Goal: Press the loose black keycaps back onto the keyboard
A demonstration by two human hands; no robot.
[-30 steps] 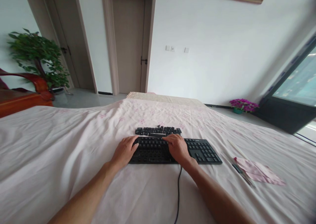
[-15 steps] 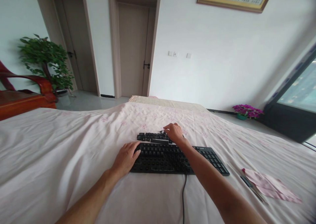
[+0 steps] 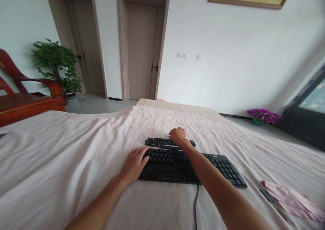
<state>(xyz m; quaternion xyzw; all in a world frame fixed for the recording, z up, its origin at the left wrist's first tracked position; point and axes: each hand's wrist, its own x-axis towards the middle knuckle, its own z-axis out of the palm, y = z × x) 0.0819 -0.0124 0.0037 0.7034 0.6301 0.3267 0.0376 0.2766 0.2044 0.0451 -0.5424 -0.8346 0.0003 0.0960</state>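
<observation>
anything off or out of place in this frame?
Yes. A row of loose black keycaps lies on the sheet just beyond the keyboard, off the board, with the right hand on them. The left hand rests at the keyboard's left edge. A pink cloth lies crumpled at right.

A black keyboard (image 3: 188,165) with a black cable (image 3: 195,206) lies on a pale pink sheet (image 3: 63,169) printed with faint pink flowers, and a row of loose black keycaps (image 3: 158,142) sits beyond it. A pink cloth (image 3: 291,199) lies near the sheet's right edge.
</observation>
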